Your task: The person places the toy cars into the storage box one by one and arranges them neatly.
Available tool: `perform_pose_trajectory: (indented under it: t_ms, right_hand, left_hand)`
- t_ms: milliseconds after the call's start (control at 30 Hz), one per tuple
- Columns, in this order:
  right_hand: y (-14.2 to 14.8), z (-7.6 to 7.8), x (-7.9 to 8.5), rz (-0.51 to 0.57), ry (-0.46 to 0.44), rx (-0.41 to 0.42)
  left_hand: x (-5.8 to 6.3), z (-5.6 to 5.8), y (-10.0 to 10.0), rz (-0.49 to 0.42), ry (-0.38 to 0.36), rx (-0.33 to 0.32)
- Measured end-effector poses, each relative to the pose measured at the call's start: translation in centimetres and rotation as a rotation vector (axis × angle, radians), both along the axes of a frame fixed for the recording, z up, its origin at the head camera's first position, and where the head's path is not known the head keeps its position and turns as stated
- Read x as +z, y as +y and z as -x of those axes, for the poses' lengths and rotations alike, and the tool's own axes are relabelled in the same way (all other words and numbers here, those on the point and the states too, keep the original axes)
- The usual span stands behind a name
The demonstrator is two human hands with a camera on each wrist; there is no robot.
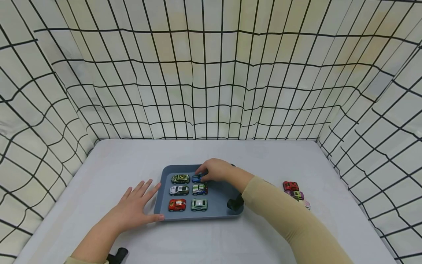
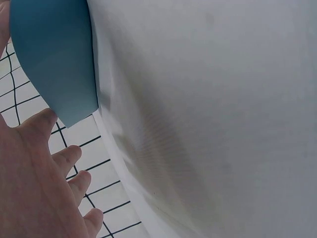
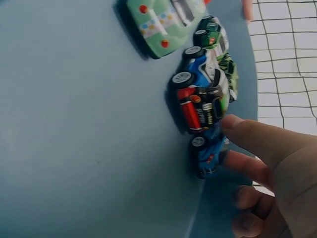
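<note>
A blue-grey tray [image 1: 217, 212] holds several toy cars in two columns. My right hand [image 1: 215, 170] reaches over its far side, thumb and forefinger pinching a blue toy car [image 3: 210, 151]. Nearer me in that column are a multicoloured toy car [image 1: 199, 189] and a pale green toy car [image 1: 199, 205]. The left column has a camouflage toy car [image 1: 180, 179], a white toy car [image 1: 179, 190] and a red toy car [image 1: 177, 205]. My left hand [image 1: 136, 205] lies with fingers spread at the tray's left edge, its thumb and forefinger tips touching or close to the rim.
On the white table [image 1: 263, 238], right of the tray, lie a red-and-black toy car [image 1: 290, 186], a purple toy car [image 1: 295, 195] and a pinkish item [image 1: 306, 204] partly hidden by the right sleeve [image 1: 280, 212]. Black grid netting [image 1: 204, 86] surrounds the table's back and sides.
</note>
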State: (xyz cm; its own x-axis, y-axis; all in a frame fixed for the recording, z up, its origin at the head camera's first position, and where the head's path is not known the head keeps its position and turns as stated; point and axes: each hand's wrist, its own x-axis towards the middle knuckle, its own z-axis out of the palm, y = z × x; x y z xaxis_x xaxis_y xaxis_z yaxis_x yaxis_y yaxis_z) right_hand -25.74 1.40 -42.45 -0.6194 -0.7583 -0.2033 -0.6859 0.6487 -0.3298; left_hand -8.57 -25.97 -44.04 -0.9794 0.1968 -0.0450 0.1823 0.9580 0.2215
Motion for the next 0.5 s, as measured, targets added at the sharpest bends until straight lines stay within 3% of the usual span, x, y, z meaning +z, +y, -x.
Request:
perform_pose_trajectory:
  t_ms: [500]
  right_hand:
    - [1.5,0.1,1.1,0.122,-0.03,-0.043]
  left_hand:
    - [0.1,-0.1,0.1,-0.007,-0.01,-0.001]
